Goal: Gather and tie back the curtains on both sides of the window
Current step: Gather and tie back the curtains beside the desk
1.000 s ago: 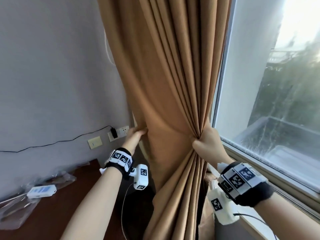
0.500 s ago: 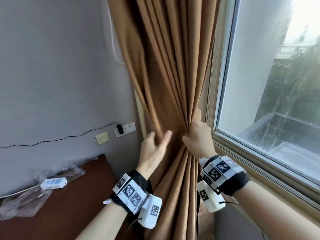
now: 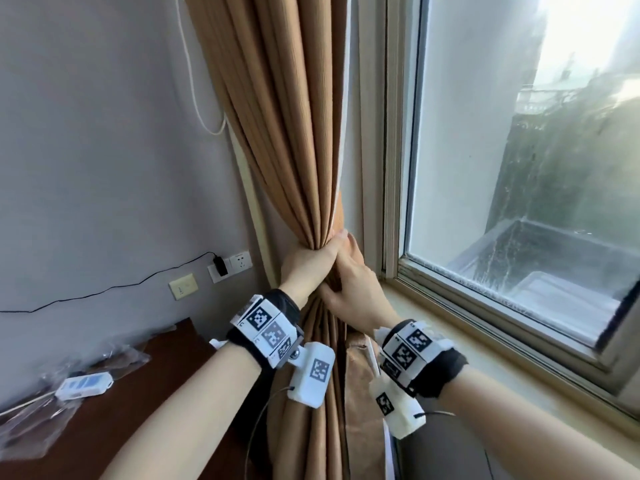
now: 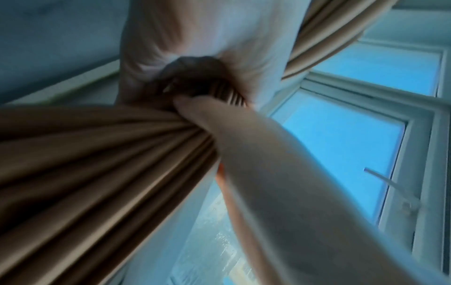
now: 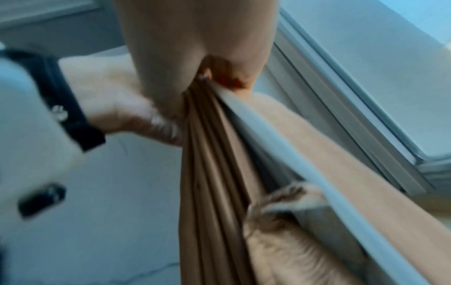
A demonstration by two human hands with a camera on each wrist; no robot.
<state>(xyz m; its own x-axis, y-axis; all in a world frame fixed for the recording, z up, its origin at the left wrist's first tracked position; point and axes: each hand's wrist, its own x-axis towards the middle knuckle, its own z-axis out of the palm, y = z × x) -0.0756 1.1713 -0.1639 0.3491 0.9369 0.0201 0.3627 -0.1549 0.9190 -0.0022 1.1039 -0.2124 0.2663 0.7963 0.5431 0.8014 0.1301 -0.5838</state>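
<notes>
The tan curtain [image 3: 294, 150] hangs at the left side of the window, drawn into a tight bundle of folds at about sill height. My left hand [image 3: 308, 263] wraps around that bundle from the left, its fingers curled behind the cloth. My right hand [image 3: 353, 285] grips the same bundle from the right, just under the left hand and touching it. The left wrist view shows the folds [image 4: 97, 154] fanning out from the pinched point. In the right wrist view the curtain [image 5: 212, 183] drops from my palm, with the left hand [image 5: 109, 100] beside it.
The window pane [image 3: 519, 168] and its sill [image 3: 485, 358] lie to the right. A brown table [image 3: 104, 427] at lower left carries a white device [image 3: 85, 384] and plastic bags. A wall socket [image 3: 230, 265] with a black plug and a white cord loop [image 3: 207, 116] are on the wall.
My left hand left the curtain's wall-side edge, swept right and closed around the bundle beside my right hand. The curtain is now gathered much narrower and more of the window shows.
</notes>
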